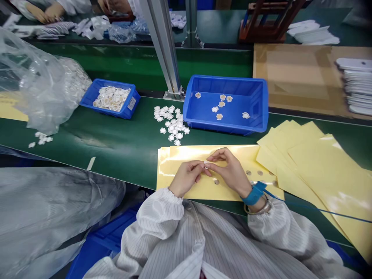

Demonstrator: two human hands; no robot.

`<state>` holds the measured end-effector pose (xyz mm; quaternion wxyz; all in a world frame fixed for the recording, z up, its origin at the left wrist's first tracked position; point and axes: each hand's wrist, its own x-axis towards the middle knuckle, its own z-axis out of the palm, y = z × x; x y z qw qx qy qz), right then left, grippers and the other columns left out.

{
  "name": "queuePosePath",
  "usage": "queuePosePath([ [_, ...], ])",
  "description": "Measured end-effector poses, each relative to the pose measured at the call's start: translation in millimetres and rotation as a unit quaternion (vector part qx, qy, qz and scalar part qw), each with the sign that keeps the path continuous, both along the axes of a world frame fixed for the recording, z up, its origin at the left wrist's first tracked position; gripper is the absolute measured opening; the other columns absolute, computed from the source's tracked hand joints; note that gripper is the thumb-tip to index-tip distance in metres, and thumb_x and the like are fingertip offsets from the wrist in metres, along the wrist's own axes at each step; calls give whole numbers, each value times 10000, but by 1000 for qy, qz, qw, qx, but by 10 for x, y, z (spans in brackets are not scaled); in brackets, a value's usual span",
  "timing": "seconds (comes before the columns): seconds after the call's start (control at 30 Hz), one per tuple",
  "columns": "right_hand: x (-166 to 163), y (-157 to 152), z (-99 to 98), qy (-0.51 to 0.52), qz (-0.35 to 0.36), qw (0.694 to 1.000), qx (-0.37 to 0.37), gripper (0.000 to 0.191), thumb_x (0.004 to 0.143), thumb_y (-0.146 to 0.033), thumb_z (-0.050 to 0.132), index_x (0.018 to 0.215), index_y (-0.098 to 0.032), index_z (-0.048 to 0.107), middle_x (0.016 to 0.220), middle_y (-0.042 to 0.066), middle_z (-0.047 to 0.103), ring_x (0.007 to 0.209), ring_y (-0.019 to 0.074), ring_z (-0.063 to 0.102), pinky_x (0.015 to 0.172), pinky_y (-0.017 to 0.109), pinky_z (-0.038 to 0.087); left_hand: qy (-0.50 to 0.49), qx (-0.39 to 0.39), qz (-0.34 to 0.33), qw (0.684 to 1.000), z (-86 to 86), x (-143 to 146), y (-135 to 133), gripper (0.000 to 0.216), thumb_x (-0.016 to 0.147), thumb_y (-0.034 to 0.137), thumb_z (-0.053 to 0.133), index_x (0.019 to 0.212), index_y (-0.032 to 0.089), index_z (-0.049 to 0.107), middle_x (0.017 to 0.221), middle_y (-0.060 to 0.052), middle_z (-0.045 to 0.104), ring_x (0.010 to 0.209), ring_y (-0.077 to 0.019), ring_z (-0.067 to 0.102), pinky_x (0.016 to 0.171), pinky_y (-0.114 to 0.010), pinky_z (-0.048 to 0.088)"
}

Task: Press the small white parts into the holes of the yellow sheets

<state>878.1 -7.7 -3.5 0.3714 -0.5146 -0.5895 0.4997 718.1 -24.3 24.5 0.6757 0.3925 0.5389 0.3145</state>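
Observation:
In the head view, my left hand (pixel 186 177) and my right hand (pixel 232 172) meet over a yellow sheet (pixel 170 174). Fingertips of both pinch a small white plastic part (pixel 206 164), mostly hidden by the fingers. Below them, a grey-brown round sticker (pixel 216 181) lies on the sheet, and several more sit by my right wrist, which wears a blue strap (pixel 254 193). Beyond my left hand, loose white round parts (pixel 174 126) are scattered on the green bench. A large blue bin (pixel 225 126) behind my hands holds several such parts, some with tan centres.
A smaller blue bin (pixel 128 110) full of white parts stands left, beside a clear plastic bag (pixel 43 85). Fanned yellow sheets (pixel 325 170) lie right. A metal post (pixel 162 42) rises behind the bench. Another person's hands (pixel 48 13) work at the far bench.

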Motion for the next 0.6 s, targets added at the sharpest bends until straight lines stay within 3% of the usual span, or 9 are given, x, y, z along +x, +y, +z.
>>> queuePosePath([
  [0.1,-8,-16,76,-20,33,998,54,141,786,-337,660,858,-221,626,846,27,647,842,195,602,781,359,485,-52,-30,9,998,51,65,-20,336,801,486,520,765,153,541,641,-30,632,421,-51,346,398,-193,213],
  [0.2,-45,-35,165,-64,51,986,144,105,857,-274,567,808,-225,646,895,41,648,907,210,565,807,378,458,-124,-74,22,989,55,175,8,410,792,580,495,772,171,490,512,34,505,377,-51,335,371,-179,163],
  [0.3,-55,-59,260,-63,73,983,155,180,911,-240,467,901,-236,647,1018,47,640,989,205,541,855,377,453,-191,-112,38,974,27,223,84,442,749,605,540,704,171,465,478,74,369,353,-38,277,353,-174,114],
  [0.37,-3,-82,303,-51,72,985,146,212,927,-254,441,1030,-251,626,1111,45,619,1059,199,528,919,379,441,-205,-116,54,970,22,156,144,446,725,588,576,664,163,457,526,53,424,357,-20,240,354,-176,91],
  [0.47,172,-142,294,-74,69,987,128,228,906,-290,492,1109,-267,592,1132,47,608,1080,205,533,926,384,455,-133,-46,68,988,29,-120,248,364,721,491,622,744,133,556,662,4,538,395,-14,269,374,-185,126],
  [0.53,311,-200,230,-108,108,981,120,182,873,-310,549,1035,-267,622,1085,53,617,1037,218,554,872,386,487,-4,31,98,995,14,-361,333,316,743,429,605,859,136,616,670,5,549,429,-34,308,403,-197,181],
  [0.6,423,-258,137,-139,153,971,120,130,852,-317,578,946,-261,648,1055,63,618,998,230,565,817,394,505,184,115,142,966,-23,-566,421,290,762,403,573,892,153,642,640,11,542,483,-66,374,461,-211,262],
])
